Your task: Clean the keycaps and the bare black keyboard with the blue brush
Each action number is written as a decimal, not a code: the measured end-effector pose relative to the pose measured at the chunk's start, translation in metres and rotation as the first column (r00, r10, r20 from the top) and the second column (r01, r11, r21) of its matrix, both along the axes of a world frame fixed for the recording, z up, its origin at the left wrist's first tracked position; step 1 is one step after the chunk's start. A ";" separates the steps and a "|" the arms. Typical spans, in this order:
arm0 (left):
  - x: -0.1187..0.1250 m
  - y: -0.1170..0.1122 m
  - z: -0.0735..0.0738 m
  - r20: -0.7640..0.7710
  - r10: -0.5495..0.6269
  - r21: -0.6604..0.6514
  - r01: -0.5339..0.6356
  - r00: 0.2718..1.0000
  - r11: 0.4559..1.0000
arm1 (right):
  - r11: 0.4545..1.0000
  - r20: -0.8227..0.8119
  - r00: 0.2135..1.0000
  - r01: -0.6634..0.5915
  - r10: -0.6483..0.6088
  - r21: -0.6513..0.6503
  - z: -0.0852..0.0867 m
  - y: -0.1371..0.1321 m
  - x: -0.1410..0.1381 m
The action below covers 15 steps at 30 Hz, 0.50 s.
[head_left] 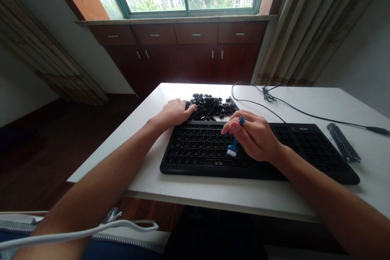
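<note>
Small blue brush (234,144) is pinched in my right hand (255,138), fingers closed round the handle. White bristles point down at 6 o'clock and touch the key wells in the middle of the black keyboard (195,148). The keycaps are off the left and middle sections. The keyboard lies flat on the white table (213,197), near its front edge.

Left hand (175,112) is at 10 o'clock from the brush. It lies flat and spread, gripping nothing, with fingertips touching the pile of loose black keycaps (213,107). The pile sits at 12 o'clock from the brush, just behind the keyboard.

Black cable (292,108) runs from 12 out to 3 o'clock. A black strip (343,143) lies at 3 o'clock, just beside the keyboard's right end.
</note>
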<state>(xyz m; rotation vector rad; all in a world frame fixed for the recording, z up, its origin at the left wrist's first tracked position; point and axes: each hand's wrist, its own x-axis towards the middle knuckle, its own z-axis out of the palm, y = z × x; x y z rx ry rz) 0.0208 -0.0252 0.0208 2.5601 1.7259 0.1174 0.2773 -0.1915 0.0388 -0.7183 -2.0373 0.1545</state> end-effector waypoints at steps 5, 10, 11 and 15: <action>0.000 0.001 -0.001 -0.005 -0.001 0.003 0.001 1.000 1.000 | 1.000 0.051 0.999 -0.011 0.012 -0.024 0.001 -0.001 0.000; 0.000 0.000 0.000 -0.006 0.005 0.004 -0.005 1.000 1.000 | 0.999 0.107 0.993 0.045 -0.046 0.006 -0.003 0.002 -0.001; 0.000 0.000 0.000 -0.005 0.005 0.004 -0.005 1.000 1.000 | 0.998 0.119 0.991 0.054 -0.056 0.018 -0.003 0.003 -0.002; 0.000 0.001 -0.001 0.004 0.001 0.001 -0.001 1.000 1.000 | 0.995 0.157 0.984 0.073 -0.083 0.069 -0.004 0.003 -0.002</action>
